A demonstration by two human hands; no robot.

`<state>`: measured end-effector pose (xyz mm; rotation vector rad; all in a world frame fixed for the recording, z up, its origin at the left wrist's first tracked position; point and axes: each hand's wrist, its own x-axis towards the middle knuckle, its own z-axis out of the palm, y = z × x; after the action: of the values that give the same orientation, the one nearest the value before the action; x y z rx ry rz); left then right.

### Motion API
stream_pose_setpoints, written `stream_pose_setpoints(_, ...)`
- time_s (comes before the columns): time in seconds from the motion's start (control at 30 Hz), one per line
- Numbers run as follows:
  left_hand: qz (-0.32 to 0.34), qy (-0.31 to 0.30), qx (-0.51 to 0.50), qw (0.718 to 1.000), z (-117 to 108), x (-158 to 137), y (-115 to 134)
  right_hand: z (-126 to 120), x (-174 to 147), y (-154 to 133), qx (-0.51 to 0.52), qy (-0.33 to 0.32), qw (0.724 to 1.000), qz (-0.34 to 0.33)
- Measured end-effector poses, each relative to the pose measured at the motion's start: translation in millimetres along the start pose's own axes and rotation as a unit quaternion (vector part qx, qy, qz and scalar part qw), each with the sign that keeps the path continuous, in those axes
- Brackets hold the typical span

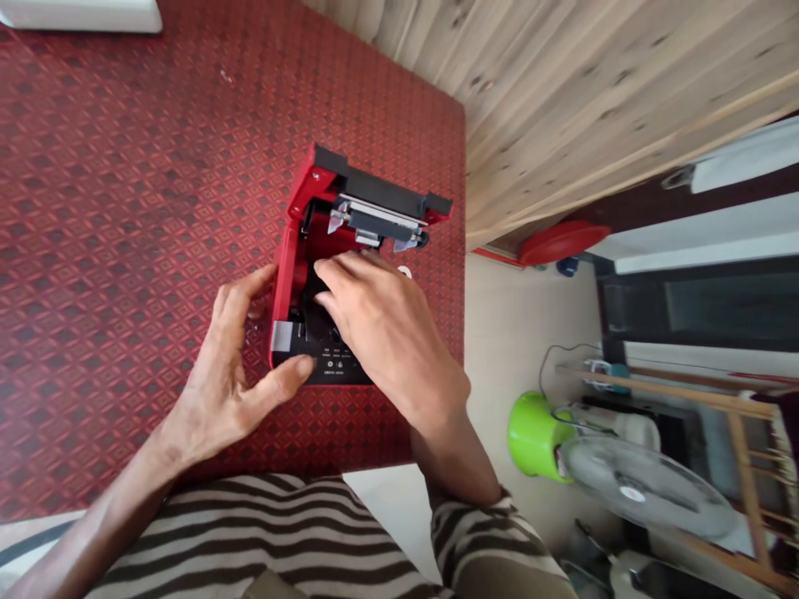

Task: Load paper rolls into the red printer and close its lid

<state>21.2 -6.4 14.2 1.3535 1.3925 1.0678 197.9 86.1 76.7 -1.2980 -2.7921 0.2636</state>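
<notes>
A red and black device (289, 258) with a hinged lid (387, 193), which looks like a small label printer, sits on the patterned red tabletop. Its lid is raised, showing a dark roller (384, 225) and bits of clear film at the roller's ends. My left hand (234, 374) steadies the body, fingers along the left side and thumb on the black front panel (334, 366). Inside the open compartment are the bent fingers of my right hand (393, 333); their tips are partly hidden, and whatever they grip cannot be made out.
A white object (81, 15) lies at the table's far left corner. Beyond the right table edge are a green bucket (533, 437), a fan (642, 487), a wooden rack (687, 391) and a red basin (562, 241). A wooden plank wall (562, 83) borders the table's far side.
</notes>
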Motion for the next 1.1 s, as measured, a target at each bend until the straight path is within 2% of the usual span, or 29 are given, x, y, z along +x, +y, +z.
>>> stream_pose_setpoints(0.13,0.066,-0.01,0.056,0.996,5.3,-0.9,-2.4,3.3,14.7,1.5,-0.017,-0.054,0.998,0.004)
stream_pose_setpoints(0.23,0.111,0.007,0.102,0.989,8.7,0.5,-5.8,3.9,19.3,5.4,-0.008,-0.073,0.997,0.003)
stream_pose_setpoints(0.3,0.117,0.013,0.117,0.986,9.5,1.3,-6.7,2.9,19.8,7.9,0.004,-0.069,0.998,0.0)
stream_pose_setpoints(0.53,0.114,-0.019,0.135,0.984,4.2,3.1,-3.6,-0.4,6.4,7.8,0.027,0.028,0.999,0.021)
stream_pose_setpoints(0.67,0.115,-0.024,0.147,0.982,1.6,5.0,-3.2,-9.3,-11.3,7.5,0.091,0.093,0.991,0.012)
stream_pose_setpoints(0.73,0.113,-0.027,0.153,0.981,0.5,5.8,-3.2,-19.0,-25.1,9.4,0.153,0.166,0.974,0.009)
stream_pose_setpoints(0.8,0.113,-0.03,0.163,0.98,-0.5,6.7,-3.2,-27.7,-42.7,13.6,0.22,0.228,0.948,0.034)
stream_pose_setpoints(0.9,0.125,-0.024,0.185,0.975,-1.5,8.6,-3.7,-26.2,-73.2,24.4,0.324,0.271,0.901,0.104)
stream_pose_setpoints(1.03,0.156,-0.011,0.201,0.967,-1.9,11.8,-5.3,13.1,-106.1,38.2,0.438,0.305,0.826,0.181)
stream_pose_setpoints(1.1,0.162,-0.012,0.205,0.965,-2.6,13.3,-5.6,39.4,-113.5,40.5,0.461,0.282,0.811,0.223)
